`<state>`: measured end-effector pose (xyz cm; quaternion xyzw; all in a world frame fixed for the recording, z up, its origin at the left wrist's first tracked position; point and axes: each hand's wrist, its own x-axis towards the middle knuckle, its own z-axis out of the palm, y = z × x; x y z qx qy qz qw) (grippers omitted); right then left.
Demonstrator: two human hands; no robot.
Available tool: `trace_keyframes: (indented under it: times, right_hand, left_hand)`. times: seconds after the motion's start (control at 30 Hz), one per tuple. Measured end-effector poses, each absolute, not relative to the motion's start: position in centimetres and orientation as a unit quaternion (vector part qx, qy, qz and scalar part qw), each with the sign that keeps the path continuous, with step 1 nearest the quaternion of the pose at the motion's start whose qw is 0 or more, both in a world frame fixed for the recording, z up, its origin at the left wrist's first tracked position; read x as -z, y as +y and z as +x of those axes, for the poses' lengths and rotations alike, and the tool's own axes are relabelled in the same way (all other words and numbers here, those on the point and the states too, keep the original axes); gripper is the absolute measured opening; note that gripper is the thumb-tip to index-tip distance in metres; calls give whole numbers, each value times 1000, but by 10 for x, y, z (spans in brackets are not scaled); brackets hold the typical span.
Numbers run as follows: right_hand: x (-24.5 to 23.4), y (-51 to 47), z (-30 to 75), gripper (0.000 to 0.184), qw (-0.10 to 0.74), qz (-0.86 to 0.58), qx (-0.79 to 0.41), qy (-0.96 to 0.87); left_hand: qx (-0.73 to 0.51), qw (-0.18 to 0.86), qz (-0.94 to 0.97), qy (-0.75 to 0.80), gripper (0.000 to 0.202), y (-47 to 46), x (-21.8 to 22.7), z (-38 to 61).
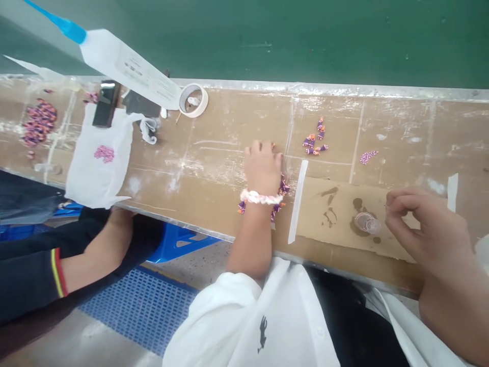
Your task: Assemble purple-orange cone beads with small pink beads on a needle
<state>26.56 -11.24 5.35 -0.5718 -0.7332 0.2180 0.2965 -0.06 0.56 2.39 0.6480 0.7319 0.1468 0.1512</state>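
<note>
My left hand (263,165) rests low over the board with its fingers curled down. Its fingertips are mostly hidden, and a speck of orange shows beside them. Around and under its wrist lie small purple-and-orange figures (283,187). My right hand (424,224) is raised at the right, thumb and forefinger pinched together. Whatever that pinch holds is too small to make out. Left of it, a small clear cup (367,223) stands on a stained cardboard piece (344,204). More purple-and-orange figures (315,140) lie beyond the cardboard, with tiny pink-and-purple pieces (369,157) to their right.
White tape strips (298,201) flank the cardboard. A tape roll (193,100) and a white bottle with blue nozzle (130,66) are at the back left. A phone (106,103) lies on a white plastic bag (97,173). Another person's arm (99,250) is at the left.
</note>
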Motion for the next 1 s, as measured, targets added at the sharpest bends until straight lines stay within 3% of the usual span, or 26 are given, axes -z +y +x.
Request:
trace_keyframes:
  times: [0.2, 0.83, 1.0]
  right_hand:
    - [-64, -111, 263, 16, 236, -511, -228, -795]
    - [-62, -108, 262, 17, 247, -486, -232, -806]
    - [-59, -108, 263, 17, 251, -473, -225, -814]
  left_hand:
    - [-103, 184, 617, 758, 13, 23, -17, -16]
    - [57, 82, 617, 780, 39, 22, -29, 20]
    - [74, 138, 663, 732, 25, 38, -37, 18]
